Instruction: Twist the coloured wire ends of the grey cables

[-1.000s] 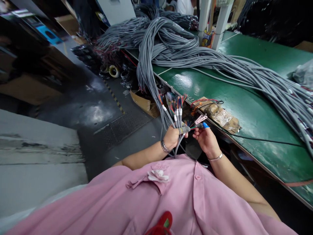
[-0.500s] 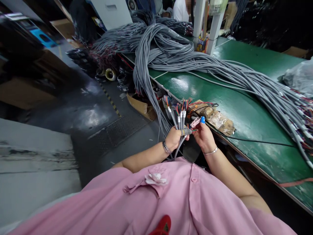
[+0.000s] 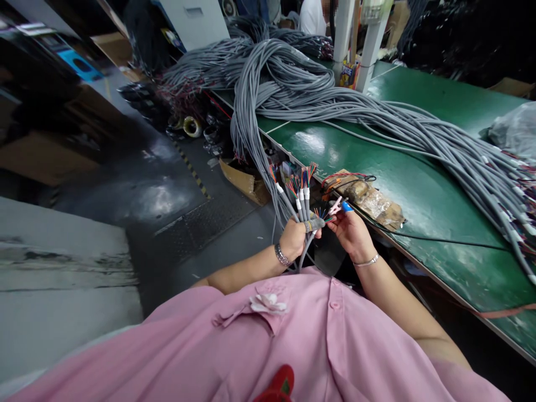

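Just beyond the pink shirt, the left hand is closed around at least 4 gray multicore cables, their coloured cores fanned upward. The right hand has its fingertips drawn together beside more cores, against the pink clip; which of the 2 it pinches, I cannot tell. The jackets look smooth and springy, light singly, best gripped below the white bands; the bare cores look fine and easily bent. Beyond lie the green workbench and a heavy-looking cable bundle.
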A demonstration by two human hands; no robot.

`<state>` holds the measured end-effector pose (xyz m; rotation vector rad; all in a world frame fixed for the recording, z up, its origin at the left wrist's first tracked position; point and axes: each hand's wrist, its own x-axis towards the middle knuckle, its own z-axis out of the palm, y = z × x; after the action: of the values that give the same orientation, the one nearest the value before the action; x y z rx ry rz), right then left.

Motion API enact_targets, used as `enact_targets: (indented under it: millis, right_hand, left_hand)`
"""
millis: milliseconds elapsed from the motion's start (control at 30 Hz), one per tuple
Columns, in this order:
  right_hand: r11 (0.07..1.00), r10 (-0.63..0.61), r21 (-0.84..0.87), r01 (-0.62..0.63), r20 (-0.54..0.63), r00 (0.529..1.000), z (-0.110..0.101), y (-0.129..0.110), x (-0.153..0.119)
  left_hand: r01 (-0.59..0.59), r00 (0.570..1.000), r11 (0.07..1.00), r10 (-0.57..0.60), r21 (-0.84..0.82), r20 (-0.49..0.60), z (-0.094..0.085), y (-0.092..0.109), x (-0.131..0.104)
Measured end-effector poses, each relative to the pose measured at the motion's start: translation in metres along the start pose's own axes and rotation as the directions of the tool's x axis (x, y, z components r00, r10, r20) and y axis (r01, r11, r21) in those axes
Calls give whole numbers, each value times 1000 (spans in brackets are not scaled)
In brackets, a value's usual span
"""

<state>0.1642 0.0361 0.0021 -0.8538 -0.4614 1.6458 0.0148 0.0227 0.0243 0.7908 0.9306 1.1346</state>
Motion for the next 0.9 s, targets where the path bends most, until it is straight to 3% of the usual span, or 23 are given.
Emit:
enact_targets:
  millis: [267,400,600,767,900]
  right_hand:
    - [991,-126,-55,124,-29,992,-2,8,6]
    - [996,-83,-34,84,35,996,-2,10,13]
    - [992,-120,30,120,-1,993,2,12,18]
    - [998,-31,56,27,75,997,-4,15,11]
    - [994,106,-41,-100,194,975,-13,9,-2]
  left_hand:
    - [-15,1000,997,14,78,15,3,-2,6]
    - [-15,1000,996,13,92,28,2,-6,8]
    - [-14,999,996,11,83,35,3,-8,10]
    - [-18,1000,998,18,64,10,3,-6,5]
    - [-13,1000,999,13,46,13,-3,-4,-1]
